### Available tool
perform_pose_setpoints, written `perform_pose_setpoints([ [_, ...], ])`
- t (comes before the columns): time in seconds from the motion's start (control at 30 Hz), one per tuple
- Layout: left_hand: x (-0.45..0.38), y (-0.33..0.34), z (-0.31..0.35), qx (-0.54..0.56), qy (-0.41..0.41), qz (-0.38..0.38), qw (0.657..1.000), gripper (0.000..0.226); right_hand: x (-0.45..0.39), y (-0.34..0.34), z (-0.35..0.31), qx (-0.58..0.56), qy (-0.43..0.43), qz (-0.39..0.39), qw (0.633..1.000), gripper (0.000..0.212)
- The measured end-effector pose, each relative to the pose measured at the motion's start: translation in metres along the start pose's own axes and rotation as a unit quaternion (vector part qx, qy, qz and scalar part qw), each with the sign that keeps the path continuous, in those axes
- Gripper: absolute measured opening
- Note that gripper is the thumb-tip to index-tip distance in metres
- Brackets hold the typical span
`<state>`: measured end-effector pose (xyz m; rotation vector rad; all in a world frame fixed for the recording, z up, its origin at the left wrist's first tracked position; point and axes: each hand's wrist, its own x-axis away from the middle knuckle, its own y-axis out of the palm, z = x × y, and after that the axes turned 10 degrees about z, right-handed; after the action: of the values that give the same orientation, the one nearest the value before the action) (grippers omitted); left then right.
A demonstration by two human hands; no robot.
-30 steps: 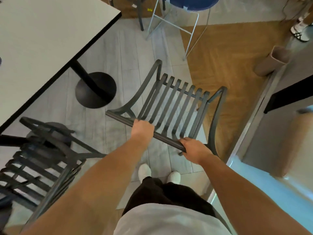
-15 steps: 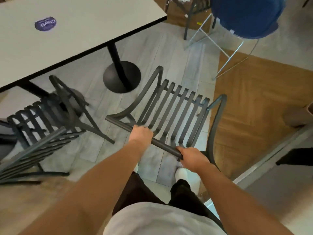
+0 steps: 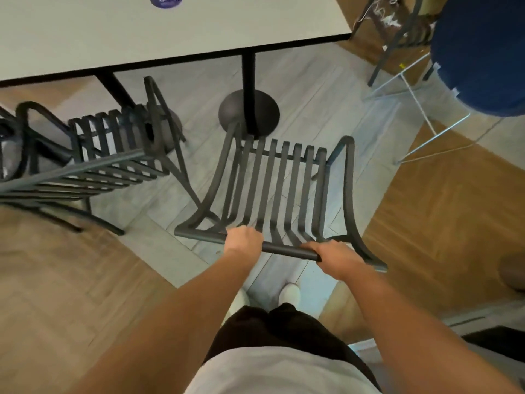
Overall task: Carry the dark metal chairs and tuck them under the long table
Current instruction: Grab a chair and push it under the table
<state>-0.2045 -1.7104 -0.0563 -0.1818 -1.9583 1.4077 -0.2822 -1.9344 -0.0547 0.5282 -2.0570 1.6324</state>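
Note:
A dark metal slatted chair is right in front of me, its seat pointing at the long pale table. My left hand and my right hand both grip its top back rail. The chair's front edge reaches the table's round black pedestal base. A second dark metal chair stands to the left, its seat partly under the table edge.
A blue stool on thin white wire legs stands at the right, with dark chair legs behind it. A purple round sticker lies on the tabletop. Grey floor tiles meet wooden flooring on both sides.
The chair in my hands has turned from a slant to face the table squarely and moved closer to the pedestal base. My view has swung left, bringing the second chair more into sight.

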Motion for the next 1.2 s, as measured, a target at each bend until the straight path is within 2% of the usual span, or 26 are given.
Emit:
perform_pose_setpoints([
  [0.4,-0.035,-0.014,0.010,0.055,-0.037,0.010,0.998,0.026,-0.051,-0.038,0.043,0.056,-0.057,-0.012,0.997,0.062],
  [0.87,-0.142,-0.082,0.029,0.064,-0.159,0.014,0.985,0.029,-0.166,-0.132,0.120,0.100,-0.152,-0.023,0.983,0.062],
  [1.2,-0.208,-0.111,0.010,0.081,-0.177,0.000,0.981,0.026,-0.236,-0.188,0.138,0.129,-0.176,-0.022,0.976,0.060],
])
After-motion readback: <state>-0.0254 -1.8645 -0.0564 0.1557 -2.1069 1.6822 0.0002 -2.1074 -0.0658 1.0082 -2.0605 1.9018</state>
